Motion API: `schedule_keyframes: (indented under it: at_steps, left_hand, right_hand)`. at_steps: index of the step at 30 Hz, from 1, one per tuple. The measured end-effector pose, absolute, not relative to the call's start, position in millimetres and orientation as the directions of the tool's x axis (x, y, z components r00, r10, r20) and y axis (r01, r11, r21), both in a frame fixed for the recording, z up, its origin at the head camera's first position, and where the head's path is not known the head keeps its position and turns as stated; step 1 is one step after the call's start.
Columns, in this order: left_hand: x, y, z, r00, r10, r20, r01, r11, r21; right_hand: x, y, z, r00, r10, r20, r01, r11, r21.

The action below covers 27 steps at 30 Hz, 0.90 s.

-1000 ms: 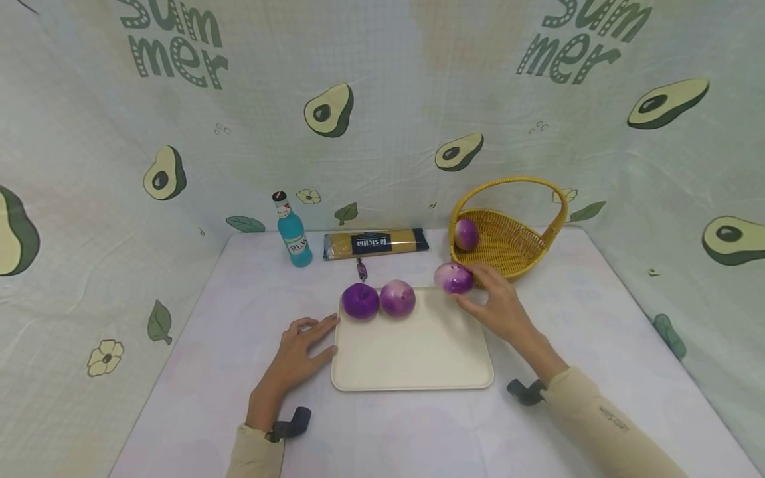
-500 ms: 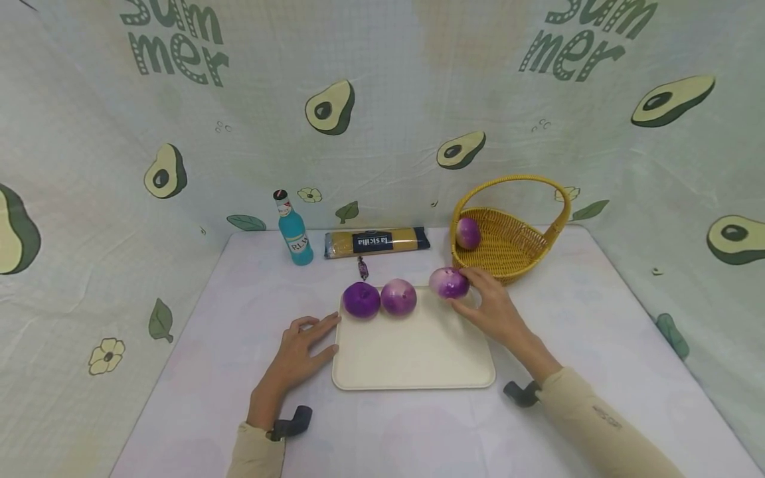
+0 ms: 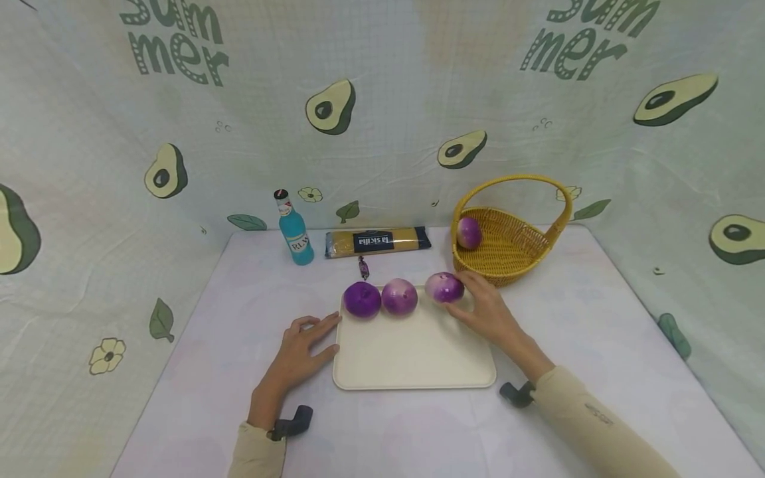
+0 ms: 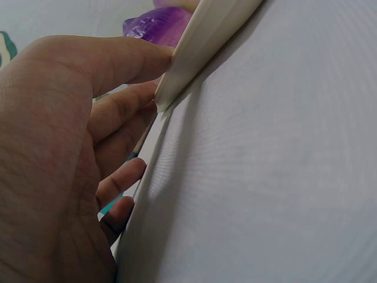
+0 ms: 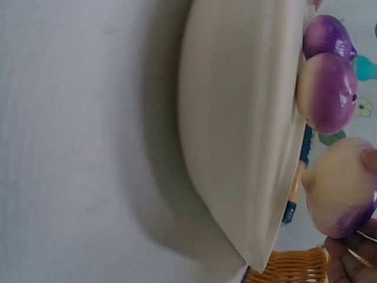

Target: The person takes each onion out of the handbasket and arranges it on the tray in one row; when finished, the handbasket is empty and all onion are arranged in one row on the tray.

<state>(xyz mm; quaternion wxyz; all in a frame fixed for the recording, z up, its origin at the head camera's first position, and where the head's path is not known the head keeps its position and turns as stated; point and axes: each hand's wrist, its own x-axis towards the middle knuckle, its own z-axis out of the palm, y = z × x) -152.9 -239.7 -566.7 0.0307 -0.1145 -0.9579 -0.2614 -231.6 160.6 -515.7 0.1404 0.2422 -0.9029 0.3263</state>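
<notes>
Right hand (image 3: 489,311) and held bulb (image 3: 445,287), a purple-and-white, onion-like thing; the fingers and thumb curl about its right and near sides, gripping it, and the bulb lies to the left of the palm and slightly beyond it; it is nearly round, its longer axis in the head view running roughly along the far edge of the tray (image 3: 412,358); the right wrist view shows a gap between bulb and rim, so the bulb is above the tray, not resting on it.

The governing relation, as judged here, is that of the held bulb to the middle bulb (image 3: 399,297), which sits just to its left, apart by a narrow gap; the dark bulb (image 3: 362,300) stands next in the row, beside the tray's far left corner. Left hand (image 3: 301,352), farther from the held bulb, has its fingers extended and relaxed; thumb and forefinger touch the tray's left rim and grasp no bulb.

Edges and room: the far rim passes close by the held bulb, and the basket (image 3: 502,249), with a fourth bulb (image 3: 469,233) inside, stands just behind the right hand, limiting movement backward; the tray's near and right portions are bare, offering the widest room toward the person.
</notes>
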Motion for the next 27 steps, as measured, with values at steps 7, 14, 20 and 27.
schedule_keyframes:
  at_steps: [7,14,20,27]
  left_hand:
    - [-152.8,-240.0,-566.4,-0.970,0.204,0.132,0.243,0.827,0.507]
    - [-153.3,-240.1,-566.8,-0.970,0.207,0.130,0.244,0.826,0.508]
    - [-152.6,-239.7,-564.8,-0.972,0.204,0.119,0.236,0.827,0.510]
    - [-152.8,-238.3,-565.1,-0.974,0.195,0.119,0.228,0.837,0.498]
  right_hand:
    - [-233.0,156.5,-521.4,-0.820,-0.363,0.443,-0.563,0.647,-0.513]
    - [-233.2,152.0,-526.0,-0.821,-0.366,0.439,-0.563,0.648,-0.513]
    - [-233.7,148.7,-528.4,-0.825,-0.369,0.429,-0.560,0.642,-0.524]
    - [-233.3,144.9,-529.4,-0.846,-0.366,0.388,-0.532,0.647,-0.546]
